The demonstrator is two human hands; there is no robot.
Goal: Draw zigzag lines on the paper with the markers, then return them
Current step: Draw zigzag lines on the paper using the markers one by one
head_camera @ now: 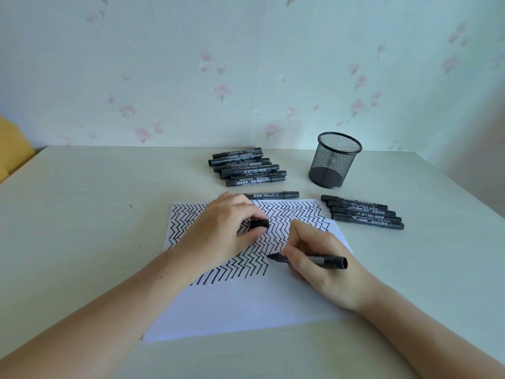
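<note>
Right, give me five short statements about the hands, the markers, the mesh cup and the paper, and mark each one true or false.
1. The right hand holds an uncapped black marker with its tip on the white sheet of paper. True.
2. The left hand holds nothing. False: its fingers pinch a small black marker cap.
3. The black wire-mesh pen cup is full of markers. False: no markers stand in it.
4. A group of black markers lies on the pale table right of the paper. True.
5. The black zigzag lines cover the whole sheet. False: the near part is blank.
</note>
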